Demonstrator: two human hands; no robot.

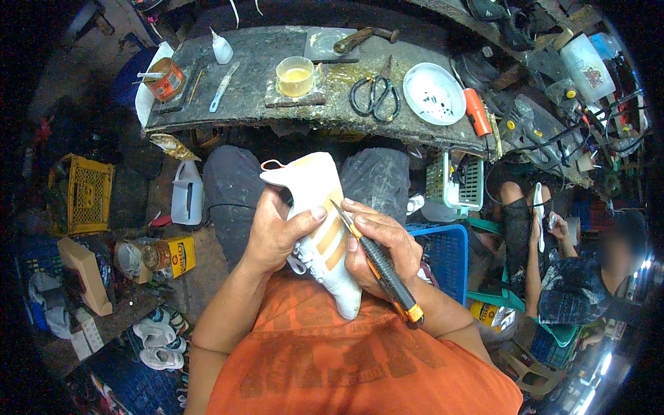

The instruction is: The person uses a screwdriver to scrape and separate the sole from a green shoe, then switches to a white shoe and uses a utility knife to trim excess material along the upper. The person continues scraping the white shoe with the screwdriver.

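A white sneaker upper (304,178) with tan stripes on its side lies tilted over my lap, heel away from me and toe towards my orange shirt. My left hand (278,225) is closed round its lace side, the thumb lying on the side panel near the stripes. In my right hand (387,245) is a black and orange utility knife (387,272). Its blade tip points at the upper end of a tan stripe, close to or touching it; I cannot tell which. The right fingers rest against the shoe's edge. Laces hang below my left hand.
Across my knees stands a workbench (242,104) with a cup of yellowish liquid (295,76), scissors (375,93), a white bowl (434,93), a hammer (363,38) and an orange tool (477,111). A blue crate (446,256) stands at right, where another person (574,283) sits holding a white piece.
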